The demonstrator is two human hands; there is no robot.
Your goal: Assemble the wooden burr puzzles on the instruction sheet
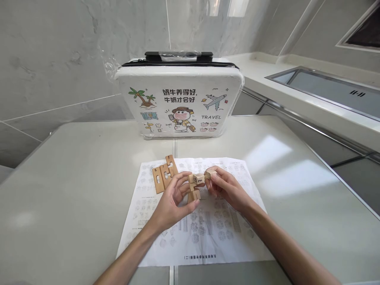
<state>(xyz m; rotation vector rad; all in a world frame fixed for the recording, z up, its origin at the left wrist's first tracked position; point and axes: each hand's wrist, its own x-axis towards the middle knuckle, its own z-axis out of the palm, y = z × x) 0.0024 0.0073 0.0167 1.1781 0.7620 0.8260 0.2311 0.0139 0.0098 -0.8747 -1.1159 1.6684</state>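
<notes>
My left hand (178, 196) grips notched wooden puzzle pieces (194, 194) between thumb and fingers, over the sheet. My right hand (224, 184) pinches the end of another wooden puzzle piece (211, 174), which meets the left hand's pieces; a "3" is inked near the join. How far they interlock I cannot tell, as the fingers cover part of them. Left of my hands lie several flat wooden pieces (158, 180) with slots and handwritten numbers. Under everything is a creased paper sheet (208, 253) printed with small diagrams, upside down to me.
A white suitcase (184, 103) with cartoon prints and plastic wrap stands at the back of the pale table (74, 190). A seam runs down the table's middle. To the right is a counter (320, 107) with a glass-topped inset. A grey marble wall (59, 59) rises behind.
</notes>
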